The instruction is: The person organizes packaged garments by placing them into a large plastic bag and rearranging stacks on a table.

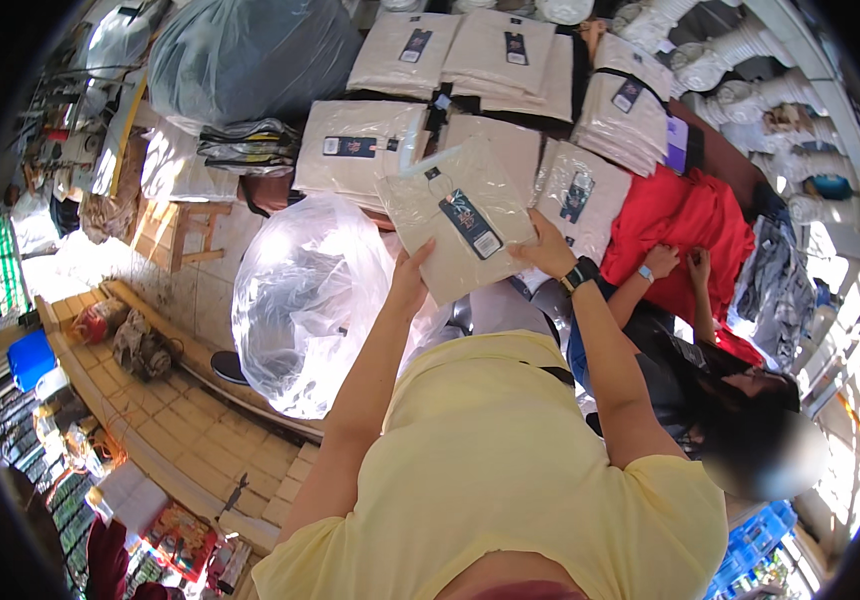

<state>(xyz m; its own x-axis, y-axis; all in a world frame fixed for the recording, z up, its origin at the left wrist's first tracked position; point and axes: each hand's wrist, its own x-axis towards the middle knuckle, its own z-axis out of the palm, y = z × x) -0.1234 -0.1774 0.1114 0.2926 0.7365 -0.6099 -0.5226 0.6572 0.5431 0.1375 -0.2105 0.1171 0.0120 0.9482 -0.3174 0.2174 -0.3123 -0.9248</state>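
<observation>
Held up in front of me is a folded cream garment in a clear plastic sleeve (436,262), with a dark hang tag on its face. My left hand (413,280) is closed on its lower left edge. At the right edge, my right hand (548,250) pinches the sleeve, and a dark watch sits on that wrist. Stacks of similar packaged garments (355,172) lie just beyond, partly covered by the held one. Close by my left forearm bulges a big clear plastic bag (302,300); what it holds is hard to make out.
On my right, a co-worker's hands (660,262) handle red cloth (695,220). A large filled grey bag (250,60) stands far left, above a wooden stool (178,232). White rolls (740,60) line the far right. A long wooden bench (180,380) runs along the left.
</observation>
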